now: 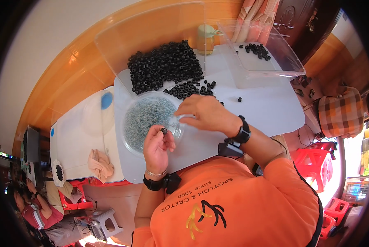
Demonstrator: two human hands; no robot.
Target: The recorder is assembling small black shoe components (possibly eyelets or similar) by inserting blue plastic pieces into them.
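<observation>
My left hand (157, 146) pinches a small round black ring-shaped part (164, 131) between thumb and fingertips, just over the near rim of a clear round bowl (131, 150). Many tiny clear, bluish pieces (145, 119) fill that bowl. To the right, my right hand (207, 113) hovers by the bowl's right rim. Its thumb and forefinger are bent toward each other; anything between the tips is too small to make out. Beyond my hands, a few loose black ring-shaped parts (188, 89) spill toward me from a large heap of the same parts (164, 68).
The heap lies in a clear plastic bin (110, 45). A second clear bin (271, 73) at far right holds several black parts. Between them stands a jug (206, 43) with a pale green lid. A peach cloth (100, 164) lies left. Another person (36, 206) sits far left.
</observation>
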